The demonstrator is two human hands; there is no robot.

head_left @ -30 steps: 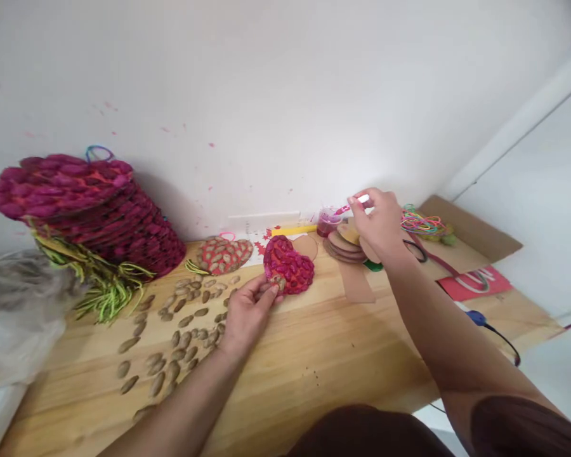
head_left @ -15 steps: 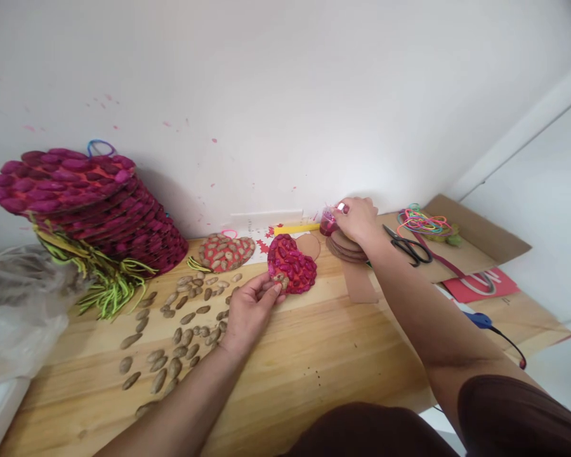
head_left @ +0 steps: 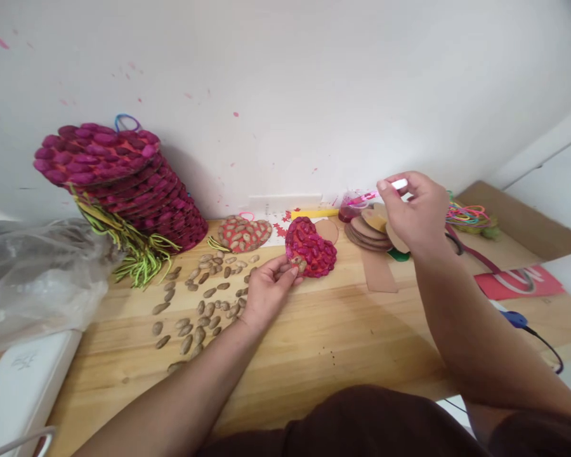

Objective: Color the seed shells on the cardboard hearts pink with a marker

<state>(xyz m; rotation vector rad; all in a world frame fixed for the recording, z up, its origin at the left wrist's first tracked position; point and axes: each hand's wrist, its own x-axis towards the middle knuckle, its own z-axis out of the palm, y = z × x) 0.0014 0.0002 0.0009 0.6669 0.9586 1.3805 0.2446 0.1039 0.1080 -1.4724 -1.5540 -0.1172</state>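
Note:
Between its thumb and fingers, my left hand [head_left: 273, 289] pinches the lower left edge of a heart-shaped piece [head_left: 311, 249] covered in magenta-painted peanuts; the peanuts at the pinched edge are still brown. My right hand [head_left: 413, 206] grips a white-ended brush [head_left: 398, 184], its pink end pointing left above a small clear cup [head_left: 348, 207] of dark pink paint. Beside the cup, below my right hand, lies a stack of brown cardboard pieces [head_left: 367, 233]. Unpainted peanuts [head_left: 209, 309] are scattered left of my left hand.
A leaning stack of magenta peanut pieces [head_left: 143, 184] with green tassels stands at the left, near a plastic bag [head_left: 42, 279] and white box [head_left: 33, 381]. A heart with unpainted peanuts [head_left: 244, 233] lies by the wall. Cardboard [head_left: 528, 222] with colored cords [head_left: 471, 216] is at the right.
My right hand has lifted away from the cup and moved right, bringing the brush into clear view. My left hand still holds the heart-shaped piece. The camera view has shifted.

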